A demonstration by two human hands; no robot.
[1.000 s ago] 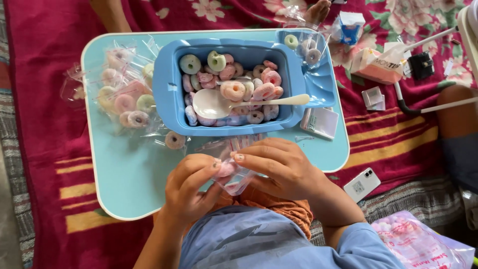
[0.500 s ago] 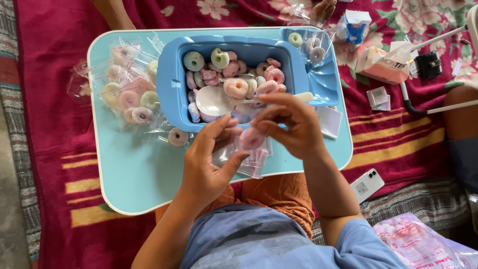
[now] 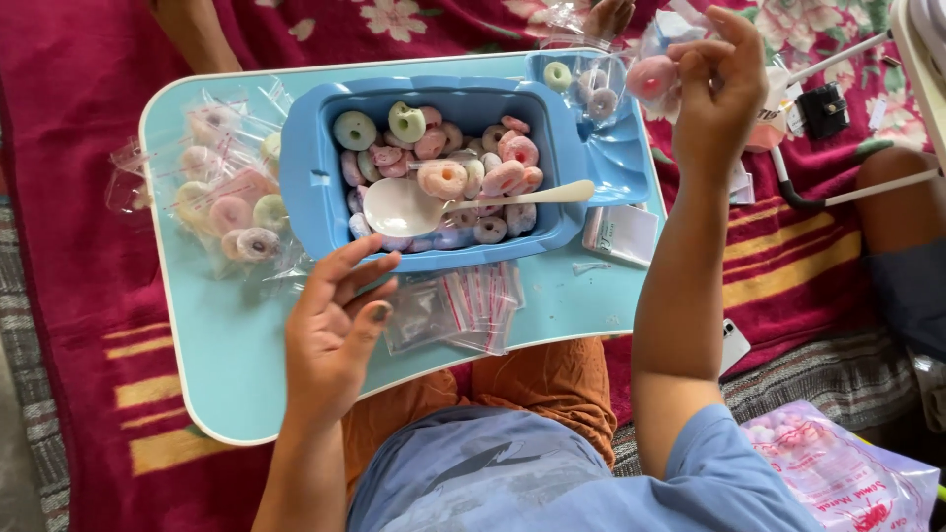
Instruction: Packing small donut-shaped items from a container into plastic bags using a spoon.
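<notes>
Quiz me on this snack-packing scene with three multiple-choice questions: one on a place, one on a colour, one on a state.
1. Where does the white plastic spoon lie?
A. in the blue plastic tub
B. on the red cloth
C. in a hand

2. What colour is the small lap table?
A. yellow
B. light blue
C. black

3. What is the right hand doing?
A. resting flat
B. holding up a small clear bag with a pink ring sweet
C. gripping the spoon

Answers: A, it rests on the ring sweets inside the blue plastic tub; B, its bare top is light blue; B, the small clear bag is pinched in raised fingers.
</notes>
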